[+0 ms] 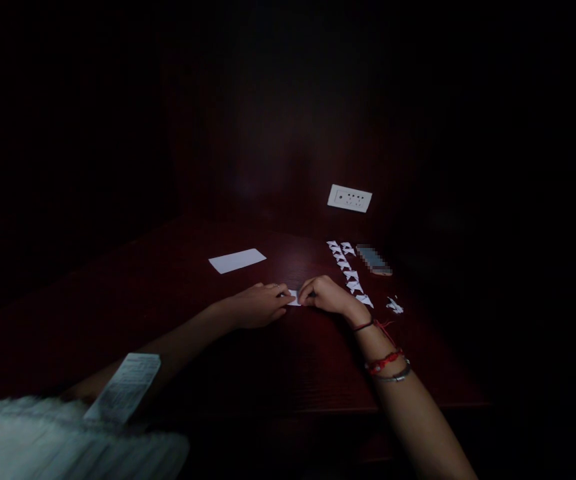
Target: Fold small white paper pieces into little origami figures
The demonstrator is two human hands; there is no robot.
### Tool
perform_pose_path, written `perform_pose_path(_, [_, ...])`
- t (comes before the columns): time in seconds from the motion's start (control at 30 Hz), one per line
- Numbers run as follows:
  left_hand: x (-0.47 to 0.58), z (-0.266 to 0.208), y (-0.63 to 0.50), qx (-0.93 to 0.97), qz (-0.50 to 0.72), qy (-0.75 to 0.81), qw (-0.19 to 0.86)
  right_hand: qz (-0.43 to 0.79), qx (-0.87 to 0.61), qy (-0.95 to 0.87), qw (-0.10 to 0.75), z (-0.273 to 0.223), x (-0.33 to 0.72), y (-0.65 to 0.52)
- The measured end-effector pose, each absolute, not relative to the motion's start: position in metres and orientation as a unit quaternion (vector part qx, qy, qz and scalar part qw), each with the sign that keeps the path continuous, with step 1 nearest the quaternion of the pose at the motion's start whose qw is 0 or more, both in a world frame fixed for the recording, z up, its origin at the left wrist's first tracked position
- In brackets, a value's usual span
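- At the lower left of the frame, a blurred pale sleeve [68, 440], cut off by the edge, has a printed label [127, 387] over your left forearm; its print is unreadable.
- Around your right wrist sit bracelets [387, 363].
- Your left hand [263, 305], just below centre, is partly open, fingers stretched onto a small paper strip [294, 298] lying between your hands.
- Your right hand [329, 295] is curled, fingertips at the strip's right end. Fingers cover both ends, so you cannot tell whether either hand pinches it.
- Right of centre lie crumpled scraps [395, 305], folded papers [343, 262] in rows and a pixelated phone [374, 259].
- Left of centre, a white sheet [238, 260] lies flat on the table [168, 267].
- Beyond, a wall socket [350, 199]; darkness hides the surroundings.
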State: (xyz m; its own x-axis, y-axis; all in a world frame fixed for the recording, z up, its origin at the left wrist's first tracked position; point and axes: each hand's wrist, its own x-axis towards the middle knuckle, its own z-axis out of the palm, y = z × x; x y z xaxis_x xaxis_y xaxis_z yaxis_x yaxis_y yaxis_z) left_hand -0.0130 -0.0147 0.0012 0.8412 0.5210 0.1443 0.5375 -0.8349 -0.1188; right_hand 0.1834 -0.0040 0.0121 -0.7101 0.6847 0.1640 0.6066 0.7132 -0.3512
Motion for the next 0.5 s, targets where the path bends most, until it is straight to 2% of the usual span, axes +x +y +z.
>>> perform_pose_path(0.23, [-0.012, 0.002, -0.014, -0.955, -0.048, -0.286, 0.068, 0.108, -0.388, -0.900, 0.164, 0.014, 0.185, -0.006])
perform_pose_path(0.37, [-0.012, 0.002, -0.014, -0.953, -0.039, -0.292, 0.068, 0.079, -0.374, -0.916, 0.123, 0.014, 0.184, -0.009])
perform_pose_path(0.5, [-0.011, 0.002, -0.014, -0.951, -0.045, -0.296, 0.075, 0.043, -0.425, -0.898, 0.103, 0.016, 0.182, -0.015])
